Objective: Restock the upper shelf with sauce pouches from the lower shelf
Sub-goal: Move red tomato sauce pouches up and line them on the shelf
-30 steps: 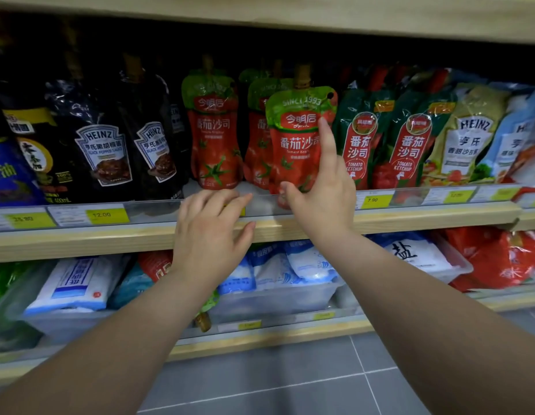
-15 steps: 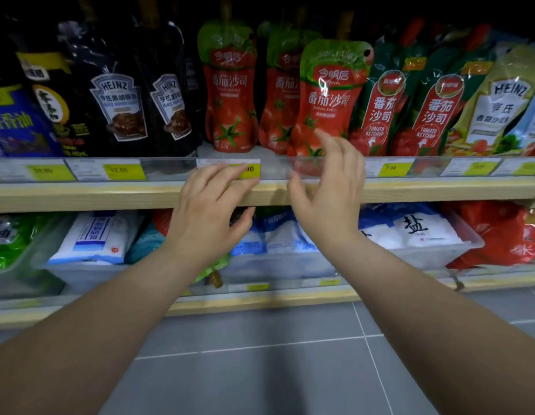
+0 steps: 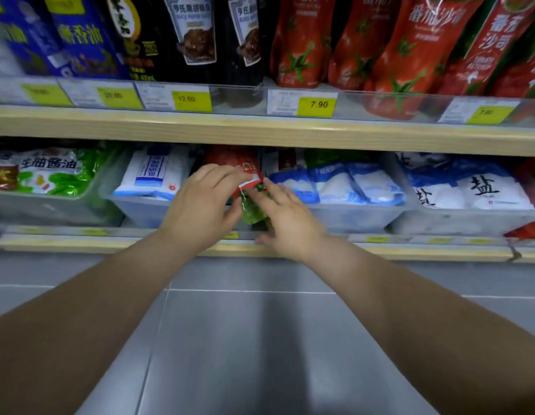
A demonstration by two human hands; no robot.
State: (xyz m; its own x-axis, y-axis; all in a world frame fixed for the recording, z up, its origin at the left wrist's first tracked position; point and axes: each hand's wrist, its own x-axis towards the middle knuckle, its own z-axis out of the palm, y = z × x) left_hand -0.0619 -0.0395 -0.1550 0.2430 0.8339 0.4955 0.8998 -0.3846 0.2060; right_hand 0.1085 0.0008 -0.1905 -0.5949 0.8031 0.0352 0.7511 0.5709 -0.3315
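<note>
A red and green tomato sauce pouch (image 3: 243,166) lies on the lower shelf between two clear bins, its green top pointing out toward me. My left hand (image 3: 202,202) curls around its left side with fingers on its label. My right hand (image 3: 285,217) rests on its right side, fingers spread over the green end. Both hands touch the pouch, which still lies on the shelf. On the upper shelf (image 3: 260,130) stand red tomato sauce pouches (image 3: 302,46) in a row behind a clear rail.
Black pepper sauce pouches (image 3: 197,34) and blue pouches (image 3: 77,37) fill the upper shelf's left. Clear bins of white salt bags (image 3: 344,187) flank the pouch below; a green soy sauce pack (image 3: 53,172) lies at the left. Yellow price tags (image 3: 317,104) line the rail. Grey tiled floor lies below.
Both hands have dropped from the upper shelf's rail to the lower shelf and now close around the tomato pouch there. My view has tilted down and moved closer.
</note>
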